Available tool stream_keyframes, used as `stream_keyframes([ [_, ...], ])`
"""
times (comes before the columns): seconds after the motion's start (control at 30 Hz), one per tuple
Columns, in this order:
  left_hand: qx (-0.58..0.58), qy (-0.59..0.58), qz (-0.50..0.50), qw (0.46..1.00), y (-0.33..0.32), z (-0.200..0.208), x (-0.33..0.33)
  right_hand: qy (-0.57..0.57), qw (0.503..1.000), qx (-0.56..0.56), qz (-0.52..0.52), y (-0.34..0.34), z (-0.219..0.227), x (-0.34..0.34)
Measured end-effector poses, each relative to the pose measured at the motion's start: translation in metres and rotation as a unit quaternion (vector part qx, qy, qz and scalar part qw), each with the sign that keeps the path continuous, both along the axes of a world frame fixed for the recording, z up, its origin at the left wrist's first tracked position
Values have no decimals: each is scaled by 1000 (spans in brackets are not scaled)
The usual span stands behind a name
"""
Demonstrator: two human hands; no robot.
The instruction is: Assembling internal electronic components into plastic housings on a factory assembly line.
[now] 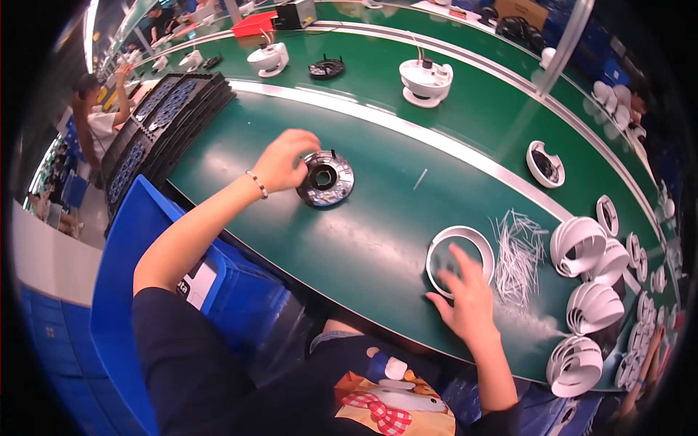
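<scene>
Dark round disc (pixel 326 179) flat on green bench (silvery rim); white ring (pixel 459 260) flat, well apart.

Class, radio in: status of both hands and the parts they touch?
Left hand pinching round grey disc at its edge. Right hand flat on white ring. Loose white ties beside ring.

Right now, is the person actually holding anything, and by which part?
The left hand grips the round grey disc by its left rim, on the table. The right hand rests on the white ring, fingers spread, not gripping.
</scene>
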State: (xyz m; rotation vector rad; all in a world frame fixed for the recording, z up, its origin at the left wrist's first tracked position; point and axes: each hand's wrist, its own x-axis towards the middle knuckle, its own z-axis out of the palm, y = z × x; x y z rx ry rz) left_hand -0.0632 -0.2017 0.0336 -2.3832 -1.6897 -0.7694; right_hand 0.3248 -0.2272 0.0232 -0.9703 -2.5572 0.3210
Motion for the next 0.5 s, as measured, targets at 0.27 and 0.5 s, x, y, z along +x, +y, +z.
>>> stream_keyframes([
  [0.27,-386,-299,257,834,16,-36,-4,-44,988,-133,-71,20,-4,15],
  [0.5,-370,-499,139,771,32,3,72,83,987,-116,-73,29,3,18],
])
